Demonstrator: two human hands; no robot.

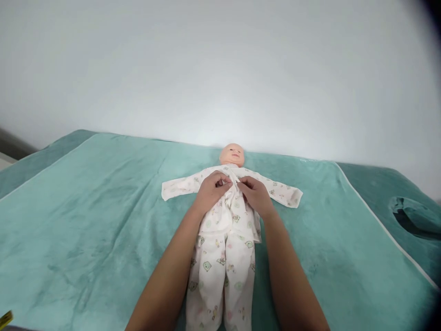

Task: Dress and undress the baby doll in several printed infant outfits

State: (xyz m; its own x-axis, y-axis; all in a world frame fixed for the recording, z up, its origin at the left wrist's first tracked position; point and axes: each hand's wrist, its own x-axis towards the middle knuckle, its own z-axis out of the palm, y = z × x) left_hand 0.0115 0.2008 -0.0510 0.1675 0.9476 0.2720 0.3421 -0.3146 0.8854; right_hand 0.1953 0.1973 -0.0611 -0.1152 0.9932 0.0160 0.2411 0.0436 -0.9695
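A baby doll lies on its back on a teal blanket, head away from me, arms spread. It wears a white printed top and matching trousers. My left hand and my right hand rest on the doll's chest. Both have their fingers curled and pinched on the front of the top near the neckline. The exact bit of cloth or tie they grip is too small to make out.
The blanket covers a padded table that runs to a white wall. At the right, a darker teal cover has an oval face hole. A small yellow object shows at the bottom left corner.
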